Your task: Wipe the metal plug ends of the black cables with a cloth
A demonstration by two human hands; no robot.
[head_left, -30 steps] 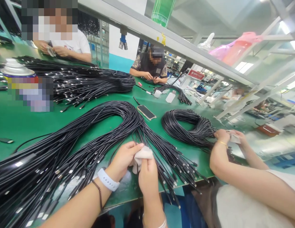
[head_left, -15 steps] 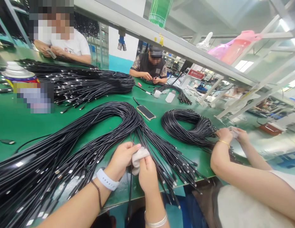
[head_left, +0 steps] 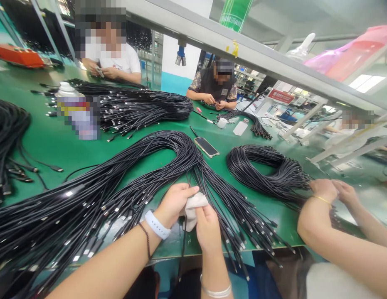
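Observation:
My left hand (head_left: 174, 202) is closed on a crumpled white cloth (head_left: 195, 202), thumb on top. My right hand (head_left: 209, 226) pinches the cloth's right side between thumb and fingers. A black cable (head_left: 183, 245) hangs below the cloth over the table edge; whether it passes through the folds is hidden. Behind and left of my hands a large bundle of black cables (head_left: 156, 145) bends in an arch, its loose ends toward me. To the right, another fan of cables (head_left: 233, 207) lies with small metal plugs pointing to the table edge.
Beyond the cables are a phone (head_left: 206, 147), a coiled cable bundle (head_left: 243, 166), a spray can (head_left: 70, 93) and a clear bottle (head_left: 241, 127). A co-worker's hands (head_left: 327, 193) are close on the right. Two people sit across the green table (head_left: 112, 160). A shelf beam (head_left: 193, 31) crosses above.
The view has turned left, so everything sits further right in it. Both my hands stay on the cloth, with little change in grip. The co-worker's hands on the right have shifted slightly.

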